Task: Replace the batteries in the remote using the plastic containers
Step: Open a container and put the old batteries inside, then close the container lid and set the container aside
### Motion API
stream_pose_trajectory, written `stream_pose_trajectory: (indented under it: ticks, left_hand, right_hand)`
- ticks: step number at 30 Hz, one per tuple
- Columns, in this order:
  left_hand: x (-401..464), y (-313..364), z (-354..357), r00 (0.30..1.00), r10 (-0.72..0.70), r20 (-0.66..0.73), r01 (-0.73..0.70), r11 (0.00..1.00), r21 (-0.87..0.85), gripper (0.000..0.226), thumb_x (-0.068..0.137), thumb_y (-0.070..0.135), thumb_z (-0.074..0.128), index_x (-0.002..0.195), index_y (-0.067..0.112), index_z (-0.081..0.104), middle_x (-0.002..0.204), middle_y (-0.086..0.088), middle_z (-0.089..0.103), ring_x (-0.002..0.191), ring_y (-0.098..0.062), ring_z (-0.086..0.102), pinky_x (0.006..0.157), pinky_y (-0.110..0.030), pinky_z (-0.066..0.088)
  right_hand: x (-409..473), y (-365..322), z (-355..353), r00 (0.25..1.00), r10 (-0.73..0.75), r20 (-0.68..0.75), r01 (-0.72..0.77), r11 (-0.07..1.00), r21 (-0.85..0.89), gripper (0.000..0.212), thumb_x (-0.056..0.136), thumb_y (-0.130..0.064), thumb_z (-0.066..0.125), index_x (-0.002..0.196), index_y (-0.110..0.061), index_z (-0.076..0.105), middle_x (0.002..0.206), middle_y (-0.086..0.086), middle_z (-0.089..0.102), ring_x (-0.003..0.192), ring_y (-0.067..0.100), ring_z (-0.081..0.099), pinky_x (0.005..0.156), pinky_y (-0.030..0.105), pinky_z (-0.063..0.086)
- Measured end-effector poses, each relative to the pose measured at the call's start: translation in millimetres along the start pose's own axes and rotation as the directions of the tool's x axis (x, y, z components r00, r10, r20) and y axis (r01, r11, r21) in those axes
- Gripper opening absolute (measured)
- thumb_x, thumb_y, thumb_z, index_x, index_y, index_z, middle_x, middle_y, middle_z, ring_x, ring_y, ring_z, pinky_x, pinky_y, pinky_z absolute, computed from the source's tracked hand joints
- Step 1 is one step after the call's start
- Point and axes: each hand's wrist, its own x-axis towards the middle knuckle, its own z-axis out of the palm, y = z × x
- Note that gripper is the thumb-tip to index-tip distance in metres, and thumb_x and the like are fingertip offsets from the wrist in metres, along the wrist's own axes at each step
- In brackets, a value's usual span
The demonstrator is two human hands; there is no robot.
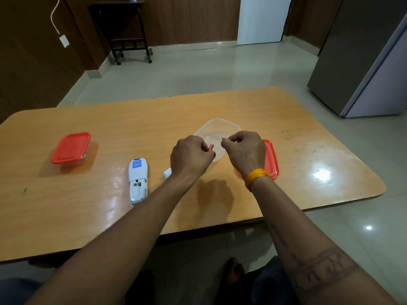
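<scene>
Batteries first: I see one with a reddish casing (211, 147) pinched in my left hand (190, 158), and what looks like a second (223, 138) held at the fingertips of my right hand (244, 151), both over the open clear container (229, 126). Its red lid (271, 160) lies just beside it, under my right wrist. My remote (138, 180) lies face down on the table (308, 172) to the left, its battery bay open and empty, with the small white cover (167, 173) near it. A second container (71, 148), lid on, sits well apart at the far left. I judge removal done; whether these cells are old or fresh I cannot tell; loading and closing remain.
</scene>
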Motion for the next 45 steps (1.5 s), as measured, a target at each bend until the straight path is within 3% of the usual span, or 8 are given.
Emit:
stream_pose_trajectory:
  ticks: [8, 17, 22, 28, 32, 35, 41, 45]
  left_hand:
    - [69.9, 28.6, 13.1, 0.984, 0.061, 0.165, -0.112, 0.940, 0.321, 0.017, 0.091, 0.027, 0.073, 0.089, 0.013, 0.064, 0.086, -0.007, 0.060, 0.078, -0.032, 0.056, 0.065, -0.033, 0.042]
    - [85.4, 33.0, 25.9, 0.944, 0.053, 0.326, -0.215, 0.847, 0.486, 0.021, 0.089, 0.020, 0.071, 0.080, 0.016, 0.053, 0.082, -0.004, 0.052, 0.082, -0.028, 0.054, 0.070, -0.035, 0.045]
    - [82.8, 30.4, 20.8, 0.965, 0.063, 0.254, -0.166, 0.898, 0.408, 0.027, 0.087, 0.022, 0.072, 0.071, 0.015, 0.052, 0.072, -0.002, 0.050, 0.074, -0.029, 0.057, 0.063, -0.034, 0.044]
    - [55.9, 35.6, 5.9, 0.996, 0.091, 0.008, -0.091, 0.996, 0.018, 0.031, 0.089, 0.035, 0.069, 0.112, 0.017, 0.078, 0.112, -0.001, 0.078, 0.107, -0.024, 0.070, 0.081, -0.036, 0.058]
    - [16.0, 52.0, 2.2, 1.000, -0.002, 0.020, 0.008, 0.946, -0.325, 0.019, 0.085, 0.031, 0.069, 0.078, 0.015, 0.075, 0.077, 0.002, 0.076, 0.079, -0.017, 0.071, 0.073, -0.036, 0.060]
    - [-14.9, 56.9, 14.4, 0.984, -0.054, 0.168, 0.134, 0.849, -0.511, 0.019, 0.085, 0.025, 0.070, 0.074, 0.011, 0.074, 0.070, -0.001, 0.072, 0.070, -0.016, 0.064, 0.074, -0.042, 0.061]
    - [-52.9, 59.5, 44.1, 0.929, -0.053, 0.367, 0.219, 0.878, -0.426, 0.045, 0.095, 0.021, 0.064, 0.141, 0.019, 0.066, 0.142, -0.001, 0.066, 0.130, -0.019, 0.060, 0.098, -0.029, 0.047]
    - [-52.6, 63.4, 52.0, 0.932, -0.080, 0.352, 0.234, 0.877, -0.419, 0.050, 0.099, 0.019, 0.058, 0.149, 0.018, 0.056, 0.151, -0.005, 0.059, 0.122, -0.016, 0.058, 0.090, -0.025, 0.039]
  right_hand:
    - [61.9, -3.4, 34.4, 0.982, -0.063, 0.177, 0.143, 0.863, -0.484, 0.015, 0.077, -0.023, 0.076, 0.086, -0.010, 0.078, 0.088, 0.013, 0.076, 0.078, 0.036, 0.068, 0.061, 0.031, 0.050]
    - [82.1, -6.6, 42.8, 0.926, -0.197, 0.323, 0.369, 0.659, -0.656, 0.022, 0.086, -0.011, 0.071, 0.077, -0.014, 0.051, 0.103, 0.016, 0.071, 0.093, 0.040, 0.069, 0.066, 0.036, 0.045]
    - [81.8, -4.5, 39.4, 0.938, -0.200, 0.284, 0.336, 0.729, -0.596, 0.007, 0.083, -0.014, 0.071, 0.080, -0.009, 0.068, 0.095, 0.015, 0.072, 0.075, 0.036, 0.059, 0.062, 0.035, 0.047]
    - [55.4, 6.2, 2.4, 0.975, -0.222, 0.032, 0.219, 0.917, -0.333, 0.022, 0.089, -0.033, 0.067, 0.090, -0.015, 0.080, 0.092, 0.006, 0.078, 0.088, 0.029, 0.069, 0.077, 0.041, 0.060]
    - [29.2, 25.8, -24.8, 0.989, -0.143, -0.040, 0.127, 0.955, -0.268, 0.021, 0.088, -0.036, 0.068, 0.088, -0.019, 0.079, 0.089, 0.002, 0.077, 0.086, 0.026, 0.070, 0.077, 0.039, 0.060]
    - [12.9, 40.4, -40.0, 0.991, -0.108, -0.084, 0.080, 0.954, -0.288, 0.022, 0.088, -0.038, 0.069, 0.096, -0.020, 0.079, 0.095, 0.004, 0.077, 0.089, 0.027, 0.070, 0.076, 0.037, 0.059]
    - [2.1, 64.3, -56.2, 0.996, -0.011, -0.088, -0.031, 0.888, -0.459, 0.037, 0.092, -0.034, 0.067, 0.123, -0.014, 0.069, 0.121, 0.016, 0.063, 0.114, 0.039, 0.060, 0.085, 0.042, 0.053]
    - [5.0, 67.4, -57.3, 0.997, 0.044, -0.064, -0.068, 0.889, -0.452, 0.041, 0.089, -0.030, 0.067, 0.122, -0.005, 0.070, 0.119, 0.020, 0.071, 0.109, 0.041, 0.066, 0.089, 0.043, 0.055]
